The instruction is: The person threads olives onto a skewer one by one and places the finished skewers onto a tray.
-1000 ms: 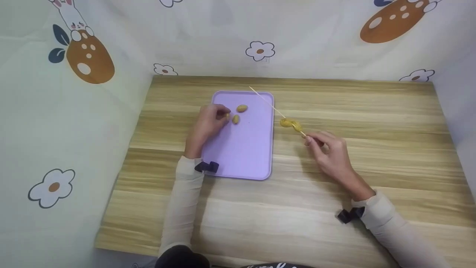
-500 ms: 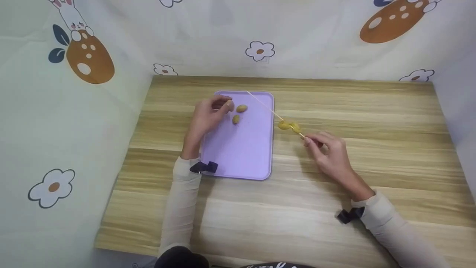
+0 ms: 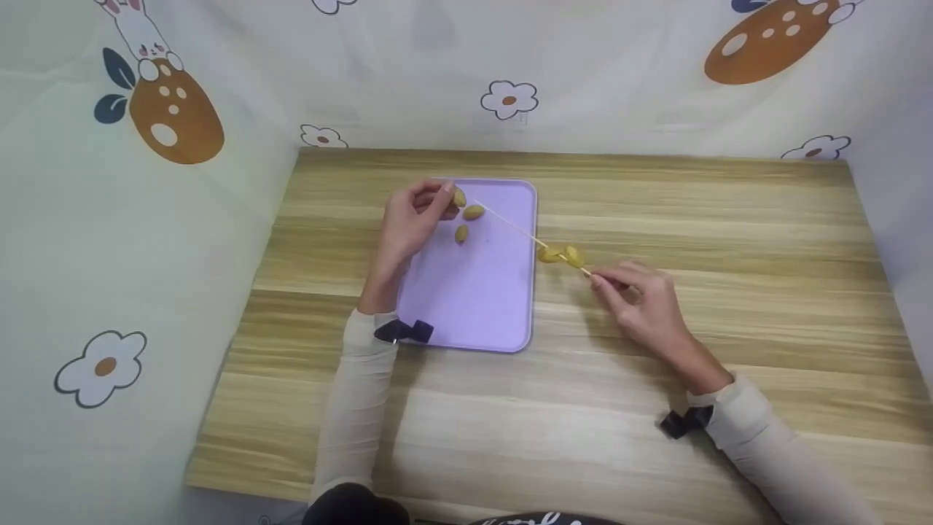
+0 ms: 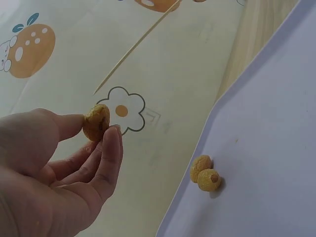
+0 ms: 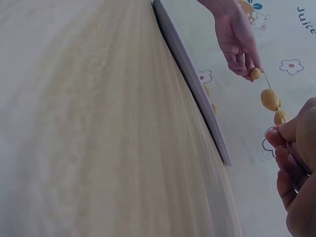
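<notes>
My left hand (image 3: 415, 219) pinches a small, wrinkled, yellow-brown oval food piece (image 4: 96, 122) between thumb and fingertips, held up over the purple tray (image 3: 474, 306). A dark mark shows on its side in the left wrist view. My right hand (image 3: 645, 302) pinches a thin bamboo skewer (image 3: 510, 224) near its lower end, just right of the tray. Two similar yellow pieces (image 3: 574, 255) are threaded on the skewer close to my fingers. Its bare pointed tip (image 4: 96, 92) stands just short of the held piece. Two more loose pieces (image 3: 474, 212) lie on the tray below.
The tray rests on a wood-grain table (image 3: 700, 240). A pale patterned cloth (image 3: 408, 80) with flowers and rabbits hangs along the back and left of the table. Black camera mounts (image 3: 404, 332) sit at both wrists.
My left hand has lifted the piece from the tray and moved it up and back, its side now showing. The skewer has shifted slightly down and left, its tip closer to that piece.
</notes>
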`<state>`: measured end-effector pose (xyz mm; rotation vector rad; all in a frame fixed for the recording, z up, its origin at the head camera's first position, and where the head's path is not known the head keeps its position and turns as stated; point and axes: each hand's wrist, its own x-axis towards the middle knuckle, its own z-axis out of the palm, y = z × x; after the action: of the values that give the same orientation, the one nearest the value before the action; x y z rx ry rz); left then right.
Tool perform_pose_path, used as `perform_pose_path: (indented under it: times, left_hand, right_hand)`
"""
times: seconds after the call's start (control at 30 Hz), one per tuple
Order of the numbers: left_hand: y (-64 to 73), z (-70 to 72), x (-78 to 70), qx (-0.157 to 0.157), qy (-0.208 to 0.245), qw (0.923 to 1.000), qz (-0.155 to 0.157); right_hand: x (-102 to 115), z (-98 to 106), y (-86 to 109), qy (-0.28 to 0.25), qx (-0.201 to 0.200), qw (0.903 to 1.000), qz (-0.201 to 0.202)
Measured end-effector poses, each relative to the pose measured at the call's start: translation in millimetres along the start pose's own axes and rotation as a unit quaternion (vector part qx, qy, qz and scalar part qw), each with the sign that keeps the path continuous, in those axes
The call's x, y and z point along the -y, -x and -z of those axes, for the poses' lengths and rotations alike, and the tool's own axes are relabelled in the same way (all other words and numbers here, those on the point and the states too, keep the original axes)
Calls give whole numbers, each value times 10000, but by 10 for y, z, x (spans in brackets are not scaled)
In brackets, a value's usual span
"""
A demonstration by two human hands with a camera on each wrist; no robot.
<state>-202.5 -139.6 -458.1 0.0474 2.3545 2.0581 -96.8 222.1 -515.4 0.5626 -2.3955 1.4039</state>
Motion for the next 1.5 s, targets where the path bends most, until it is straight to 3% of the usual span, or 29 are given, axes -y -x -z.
perform_pose_path:
  times: [0.57, 1.07, 1.5]
  left_hand:
    - [30, -32, -20, -125, 183, 9993, 311]
    - [21, -48, 18, -248, 84, 9994, 217]
    - [49, -71, -14, -125, -5, 9996, 245]
  right_hand:
    - [12, 0, 8, -20, 95, 9999, -49]
    - [1, -7, 9, -30, 134, 9999, 57]
    - [16, -10, 8, 31, 172, 9998, 64]
